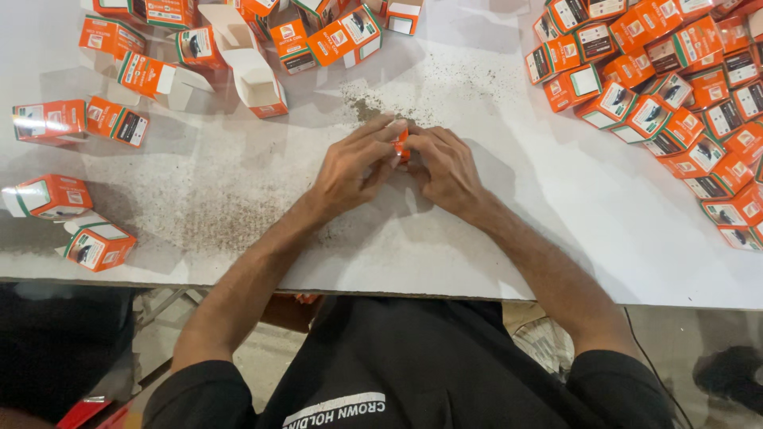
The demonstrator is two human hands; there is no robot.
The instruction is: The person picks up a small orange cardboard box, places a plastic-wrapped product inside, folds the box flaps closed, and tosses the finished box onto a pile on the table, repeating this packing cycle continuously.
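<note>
Holding a small orange carton between both hands at the middle of the white table; I see my left hand curled round it from its own side, fingers bent over the top, and my right hand closed in from the other side, thumb and fingertips pressed to the carton; both hands pinched shut on it, not open; only a sliver of orange shows between them, so I cannot tell if the carton is folded flat or squared up; wrists rest on the table surface, forearms run back toward the near edge; just beyond the fingertips lies a patch of dark dust on the table, and more speckling spreads out to the left of my left forearm; far beyond the left hand sits a scatter of open orange-and-white boxes, flaps up, some on their sides; further left of that hand, well apart, a few more lone boxes near the table edge; well off to the right of my right hand is a dense heap of closed orange boxes, packed touching one another; black shirt at the bottom of view.
</note>
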